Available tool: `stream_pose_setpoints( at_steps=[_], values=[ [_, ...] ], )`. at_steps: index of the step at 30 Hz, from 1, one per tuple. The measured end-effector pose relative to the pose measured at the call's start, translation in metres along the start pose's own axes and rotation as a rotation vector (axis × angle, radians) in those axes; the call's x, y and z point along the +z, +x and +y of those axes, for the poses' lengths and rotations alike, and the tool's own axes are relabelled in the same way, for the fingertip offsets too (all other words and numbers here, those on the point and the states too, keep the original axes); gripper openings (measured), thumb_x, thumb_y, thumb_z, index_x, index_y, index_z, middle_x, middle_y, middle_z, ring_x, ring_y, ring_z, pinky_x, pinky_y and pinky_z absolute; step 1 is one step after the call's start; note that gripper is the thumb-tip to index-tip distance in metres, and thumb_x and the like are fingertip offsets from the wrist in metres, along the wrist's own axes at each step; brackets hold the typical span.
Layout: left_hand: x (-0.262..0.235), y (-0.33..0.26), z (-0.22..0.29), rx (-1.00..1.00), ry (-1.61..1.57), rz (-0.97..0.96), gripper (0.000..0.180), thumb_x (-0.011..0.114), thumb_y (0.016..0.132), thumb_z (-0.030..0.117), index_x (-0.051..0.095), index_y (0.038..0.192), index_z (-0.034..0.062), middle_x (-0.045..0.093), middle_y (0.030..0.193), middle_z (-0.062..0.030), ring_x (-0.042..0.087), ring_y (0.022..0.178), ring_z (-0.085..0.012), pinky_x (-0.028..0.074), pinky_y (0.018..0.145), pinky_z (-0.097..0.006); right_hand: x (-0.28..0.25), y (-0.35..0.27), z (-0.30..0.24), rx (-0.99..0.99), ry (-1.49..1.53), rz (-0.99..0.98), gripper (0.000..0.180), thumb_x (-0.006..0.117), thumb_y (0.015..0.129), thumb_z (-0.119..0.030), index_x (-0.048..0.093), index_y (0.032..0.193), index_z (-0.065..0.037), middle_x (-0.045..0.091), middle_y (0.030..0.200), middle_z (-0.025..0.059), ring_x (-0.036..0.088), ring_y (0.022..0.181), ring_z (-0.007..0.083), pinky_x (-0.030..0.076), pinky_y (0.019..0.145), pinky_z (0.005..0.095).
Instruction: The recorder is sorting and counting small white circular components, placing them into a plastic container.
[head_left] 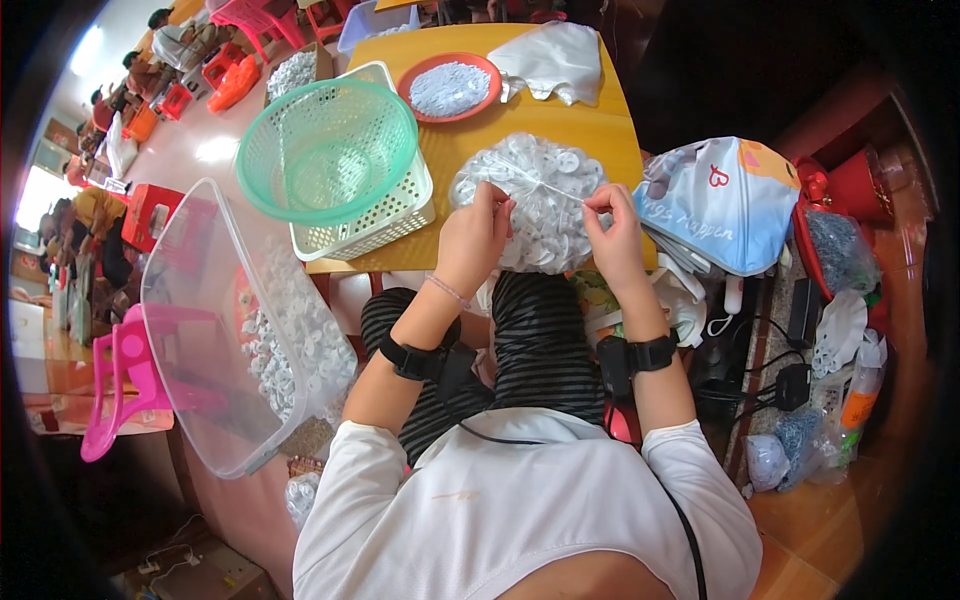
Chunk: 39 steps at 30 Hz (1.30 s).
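Observation:
A clear plastic bag full of small white plastic pieces rests at the near edge of the yellow table. Its gathered top faces up, with a thin white tie string lying across it. My right hand pinches the string's right end between thumb and fingertips, and the string looks taut. On the bag's left side my left hand is closed in a pinch; the string seems to run to it, though its fingertips partly hide the hold. Both wrists wear black straps.
A green basin sits on a white perforated basket, left of the bag. Behind are a red plate of small pale pieces and a white plastic bag. A clear tub stands left; a printed blue bag lies right.

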<state>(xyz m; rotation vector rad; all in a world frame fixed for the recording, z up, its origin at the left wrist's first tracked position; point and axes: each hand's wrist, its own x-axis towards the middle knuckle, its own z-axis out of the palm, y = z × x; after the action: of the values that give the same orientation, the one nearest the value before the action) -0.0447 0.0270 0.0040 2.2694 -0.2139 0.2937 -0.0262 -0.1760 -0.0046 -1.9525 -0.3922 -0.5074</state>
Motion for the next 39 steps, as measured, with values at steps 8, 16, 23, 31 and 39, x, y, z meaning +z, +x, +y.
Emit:
stream_pose_setpoints(
  at_steps=[8,16,23,31,39],
  values=[
    [0.001,0.002,-0.007,0.168,0.043,0.174,0.012,0.05,0.093,0.012,0.049,0.1,0.0024,0.062,0.084,-0.0173,0.06,0.075,-0.038,0.047,0.065,-0.043,0.0,-0.001,-0.004,-0.056,-0.067,0.0,0.013,0.058,0.076,0.005,0.048,0.082,0.0,0.049,0.083,0.0102,0.052,0.075,0.0237,0.043,0.07,0.0305],
    [-0.001,-0.006,-0.01,0.137,-0.045,0.051,0.014,0.049,0.086,0.002,0.049,0.1,-0.0006,0.056,0.096,-0.0212,0.055,0.091,-0.0397,0.045,0.076,-0.044,0.002,-0.004,-0.002,-0.083,-0.065,0.016,0.013,0.057,0.076,0.005,0.047,0.082,-0.001,0.049,0.083,0.0109,0.052,0.077,0.0252,0.043,0.07,0.0314],
    [-0.005,0.007,-0.013,0.229,0.0,0.147,0.011,0.05,0.088,0.005,0.052,0.098,0.0002,0.059,0.089,-0.0227,0.057,0.084,-0.0409,0.046,0.072,-0.045,0.003,0.007,0.003,-0.125,-0.082,0.047,0.013,0.056,0.075,0.005,0.046,0.082,0.0,0.047,0.081,0.0122,0.05,0.076,0.0278,0.042,0.07,0.0331],
    [-0.004,-0.005,-0.007,-0.028,0.071,0.0,0.02,0.046,0.088,0.007,0.056,0.106,0.0074,0.062,0.086,-0.0207,0.06,0.08,-0.0393,0.047,0.069,-0.048,0.011,-0.015,0.026,-0.059,-0.07,0.077,0.013,0.057,0.077,0.003,0.046,0.081,-0.001,0.048,0.083,0.0134,0.05,0.078,0.0292,0.042,0.072,0.0355],
    [0.008,-0.011,-0.019,0.165,-0.017,0.133,0.023,0.05,0.081,0.0,0.061,0.102,0.0057,0.057,0.096,-0.0171,0.057,0.091,-0.0366,0.047,0.079,-0.044,0.019,-0.023,0.032,-0.2,-0.09,0.156,0.015,0.059,0.077,0.005,0.046,0.083,-0.001,0.05,0.087,0.0142,0.052,0.082,0.0287,0.044,0.073,0.0344]
  ],
)
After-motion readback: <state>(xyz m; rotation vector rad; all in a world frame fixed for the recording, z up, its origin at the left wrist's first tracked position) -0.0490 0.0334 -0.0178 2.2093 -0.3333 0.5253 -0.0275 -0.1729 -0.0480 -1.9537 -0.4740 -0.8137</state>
